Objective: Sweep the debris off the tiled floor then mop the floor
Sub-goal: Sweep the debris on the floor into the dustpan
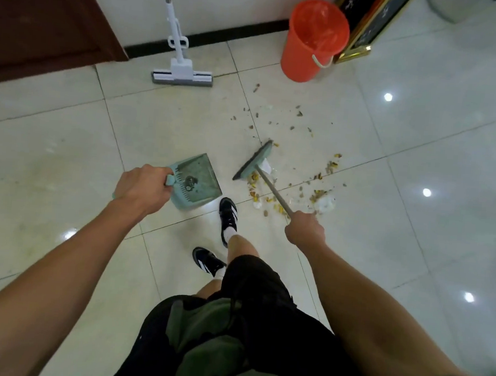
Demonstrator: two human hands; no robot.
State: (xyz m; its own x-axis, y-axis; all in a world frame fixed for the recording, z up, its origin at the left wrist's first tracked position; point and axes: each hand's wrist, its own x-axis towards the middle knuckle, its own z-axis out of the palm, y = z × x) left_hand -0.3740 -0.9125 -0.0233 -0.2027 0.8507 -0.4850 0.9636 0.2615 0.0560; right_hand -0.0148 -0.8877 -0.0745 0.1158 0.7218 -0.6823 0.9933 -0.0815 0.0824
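We grip the handle of the green dustpan (196, 181) with our left hand (141, 187), fingers curled around it; the pan sits on the tiled floor (67, 151) with some dirt inside. Our right hand (305, 228) is closed around the stick of the broom (254, 163), and the broom head rests on the floor just right of the dustpan. The debris (314, 189) lies scattered around and behind the broom head. A white mop (181, 73) leans at the wall, and an orange bucket (312, 42) stands near it.
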